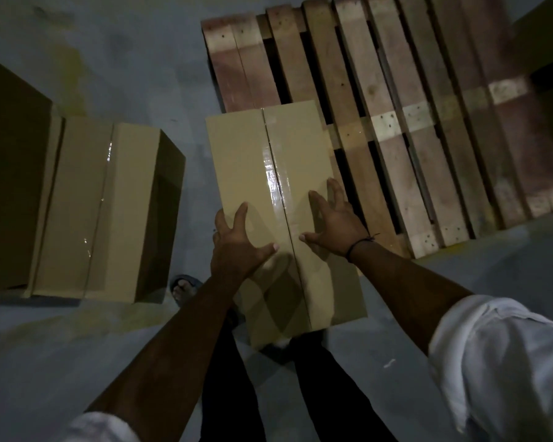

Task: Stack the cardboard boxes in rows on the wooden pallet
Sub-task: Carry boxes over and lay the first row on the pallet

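A long cardboard box (268, 173), taped along its middle seam, is right below me at the near left corner of the wooden pallet (406, 122). My left hand (237, 240) lies on the box's left edge with fingers spread. Spread over the top near the right edge is my right hand (336, 221); whether it touches the cardboard I cannot tell. The box hides its own underside, so I cannot tell whether it rests on the floor or is lifted. The pallet's slats are bare.
Two more taped boxes (103, 212) stand together on the grey floor to the left, with a darker box (10, 173) beyond them. My sandalled foot (182, 288) shows beside the box. Dark shapes sit past the pallet's right edge.
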